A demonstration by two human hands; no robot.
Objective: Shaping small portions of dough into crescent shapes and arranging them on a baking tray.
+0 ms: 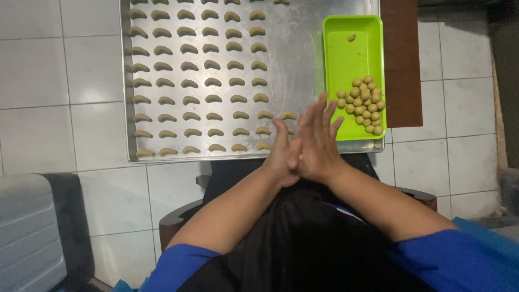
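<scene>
A white tiled floor [81, 81] fills the background, and on it, in the upper middle of the frame, lies a large metal baking tray [303, 70] lined with rows of crescent-shaped dough pieces [189, 66]. Resting on the tray's right end is a bright green plastic tray [346, 59] with a heap of small dough balls [363, 104] at its near end and one stray ball further up. In the centre, just over the metal tray's near edge, the left hand [282, 157] and right hand [318, 141] press flat together, palm to palm, fingers stretched; whether a piece of dough sits between them I cannot tell. The dough looks soft, light and easily dented, so it likely wants a gentle pinch at the ends or a lift from beneath. Open room is the bare strip of metal tray between the crescents and the green tray; the tray's raised rim and the person's lap close in the near side.
</scene>
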